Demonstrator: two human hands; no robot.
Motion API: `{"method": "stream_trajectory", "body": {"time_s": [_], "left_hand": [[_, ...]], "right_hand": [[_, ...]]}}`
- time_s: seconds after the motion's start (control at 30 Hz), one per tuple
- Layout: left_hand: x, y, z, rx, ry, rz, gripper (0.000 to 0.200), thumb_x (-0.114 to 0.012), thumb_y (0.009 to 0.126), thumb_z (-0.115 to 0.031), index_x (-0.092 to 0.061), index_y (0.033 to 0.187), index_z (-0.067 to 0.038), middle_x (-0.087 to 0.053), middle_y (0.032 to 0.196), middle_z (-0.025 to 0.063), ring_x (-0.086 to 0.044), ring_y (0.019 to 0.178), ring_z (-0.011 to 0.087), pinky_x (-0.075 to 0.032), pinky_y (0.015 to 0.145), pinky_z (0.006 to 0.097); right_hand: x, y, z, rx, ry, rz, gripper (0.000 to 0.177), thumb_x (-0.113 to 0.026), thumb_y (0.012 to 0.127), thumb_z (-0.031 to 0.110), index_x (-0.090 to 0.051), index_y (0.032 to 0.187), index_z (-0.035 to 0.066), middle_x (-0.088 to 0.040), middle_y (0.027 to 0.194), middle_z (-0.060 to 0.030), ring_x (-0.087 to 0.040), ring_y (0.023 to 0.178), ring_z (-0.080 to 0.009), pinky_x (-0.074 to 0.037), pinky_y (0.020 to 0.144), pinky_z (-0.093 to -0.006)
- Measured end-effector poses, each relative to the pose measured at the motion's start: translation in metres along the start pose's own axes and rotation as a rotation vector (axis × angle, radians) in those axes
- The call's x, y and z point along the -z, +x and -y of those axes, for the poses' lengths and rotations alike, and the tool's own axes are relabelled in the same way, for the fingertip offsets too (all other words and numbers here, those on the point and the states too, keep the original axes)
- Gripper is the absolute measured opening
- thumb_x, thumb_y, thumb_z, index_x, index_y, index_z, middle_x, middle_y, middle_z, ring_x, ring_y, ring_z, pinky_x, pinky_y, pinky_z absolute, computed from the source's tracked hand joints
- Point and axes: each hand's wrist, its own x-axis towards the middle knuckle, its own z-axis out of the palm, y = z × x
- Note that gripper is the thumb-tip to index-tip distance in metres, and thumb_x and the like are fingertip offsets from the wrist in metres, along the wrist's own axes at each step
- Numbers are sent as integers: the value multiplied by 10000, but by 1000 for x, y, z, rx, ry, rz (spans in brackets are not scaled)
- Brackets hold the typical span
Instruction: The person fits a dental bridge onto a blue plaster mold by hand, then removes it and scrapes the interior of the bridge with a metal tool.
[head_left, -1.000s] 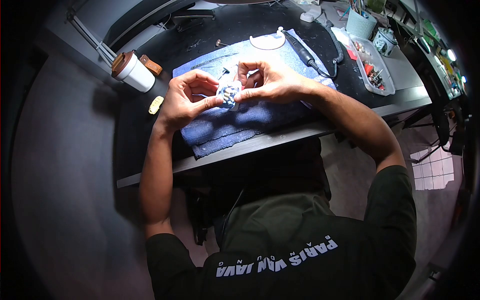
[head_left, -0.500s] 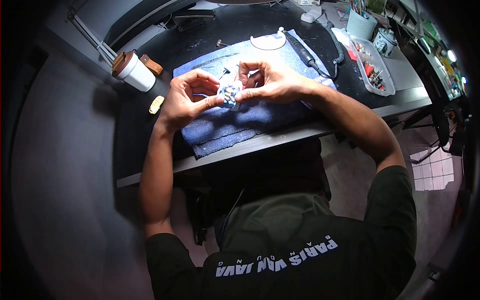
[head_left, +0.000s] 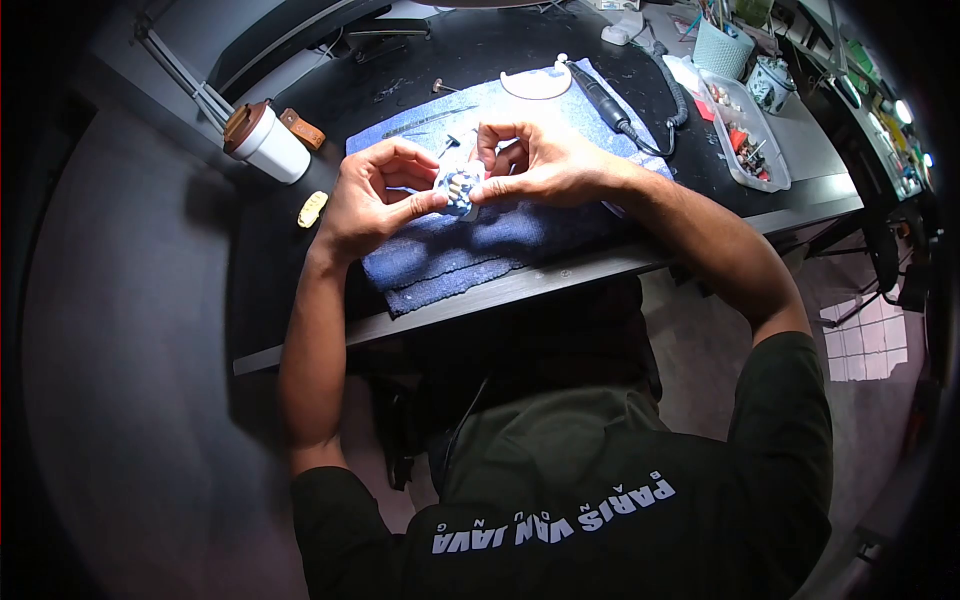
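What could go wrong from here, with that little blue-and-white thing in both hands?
1. The small piece is pinched between the left hand and right hand; it might slip, perhaps onto the towel below.
2. The yellow piece lies close to the left hand, so a sideways move could nudge it.
3. The cup stands on that same side; a wider swing might knock it over.

The towel (head_left: 450,265) is blue with paler specks, the surface (head_left: 480,55) under it black. Over the towel, a small piece (head_left: 457,192) shows blue, white and cream. Left of the towel: white cup (head_left: 280,152), brown lid (head_left: 243,130), yellow lump (head_left: 312,210).
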Motion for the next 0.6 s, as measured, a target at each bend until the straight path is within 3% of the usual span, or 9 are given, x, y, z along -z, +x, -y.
{"method": "stream_trajectory", "body": {"time_s": [0.6], "left_hand": [[0,0,-2,12,-4,1,390,-948,813,-106,-705,1107,-29,-768,1036,108,-759,994,178,-620,941,333]], "right_hand": [[1,-1,3,-11,-31,1,393,-935,858,319,-658,936,51,-727,977,-69,-732,890,-150,-616,788,-320]]}}
